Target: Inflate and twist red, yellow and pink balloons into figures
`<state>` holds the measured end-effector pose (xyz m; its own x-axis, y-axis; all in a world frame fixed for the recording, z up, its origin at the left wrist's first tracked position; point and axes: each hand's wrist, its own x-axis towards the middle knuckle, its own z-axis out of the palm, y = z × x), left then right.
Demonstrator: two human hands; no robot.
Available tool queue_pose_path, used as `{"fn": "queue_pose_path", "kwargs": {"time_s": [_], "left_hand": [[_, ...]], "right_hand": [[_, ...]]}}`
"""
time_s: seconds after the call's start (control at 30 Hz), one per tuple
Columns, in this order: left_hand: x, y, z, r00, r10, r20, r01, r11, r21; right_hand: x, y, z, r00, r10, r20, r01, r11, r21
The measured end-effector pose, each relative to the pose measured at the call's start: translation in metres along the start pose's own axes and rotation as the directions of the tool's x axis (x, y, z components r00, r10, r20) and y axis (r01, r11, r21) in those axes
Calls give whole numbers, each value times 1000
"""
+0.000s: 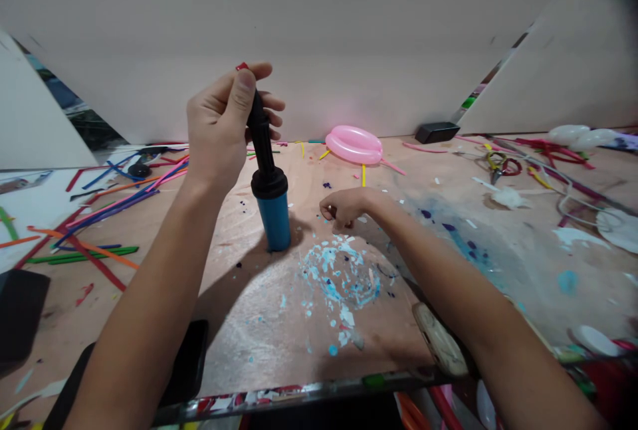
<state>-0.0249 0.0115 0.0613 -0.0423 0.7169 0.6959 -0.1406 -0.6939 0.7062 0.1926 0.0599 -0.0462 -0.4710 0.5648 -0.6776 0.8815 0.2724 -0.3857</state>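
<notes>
A hand balloon pump [275, 220] with a blue barrel and black top stands on the table, tilted slightly left. My left hand [224, 111] is closed at the top of its black nozzle, thumb against forefinger, other fingers loosely curled behind. A small red bit [242, 66], perhaps a balloon end, shows between thumb and forefinger. My right hand [345, 207] is low over the table, right of the pump, with its fingers curled in; what they hold, if anything, is hidden. Beyond it lies a pink inflated balloon [353, 144], bent into loops.
Long uninflated balloons [100, 217] lie scattered at left. Dried blue paint flecks [343, 277] mark the table before me. Scissors [496, 167], a black block [437, 132] and white balloons [581, 137] are at right. Phones [438, 340] [192, 363] lie by the front edge.
</notes>
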Motion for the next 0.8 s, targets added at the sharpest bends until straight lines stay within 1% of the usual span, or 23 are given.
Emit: {"fn": "queue_pose_path", "kwargs": {"time_s": [0.1,0.2,0.37,0.53,0.67,0.8], "left_hand": [[0,0,0,1000,-5,6,5,1000,2],[1,-2,-2,1000,-13,15,13,1000,2],[3,-6,-5,998,19,62,-17,999,-35],[2,-4,-3,1000,-4,23,4,1000,-5],[2,-5,-3,999,14,37,-13,1000,-18],[1,-3,-1,1000,8,16,-7,999,-37]], "right_hand": [[1,3,0,1000,-18,8,18,999,33],[-1,1,0,1000,-23,14,22,999,37],[-3,-4,1,1000,-9,-4,9,1000,1],[-2,-1,1,1000,-21,3,21,1000,22],[-1,1,1,1000,-31,-3,31,999,11],[-1,-3,3,1000,-20,-21,19,997,-78]]}}
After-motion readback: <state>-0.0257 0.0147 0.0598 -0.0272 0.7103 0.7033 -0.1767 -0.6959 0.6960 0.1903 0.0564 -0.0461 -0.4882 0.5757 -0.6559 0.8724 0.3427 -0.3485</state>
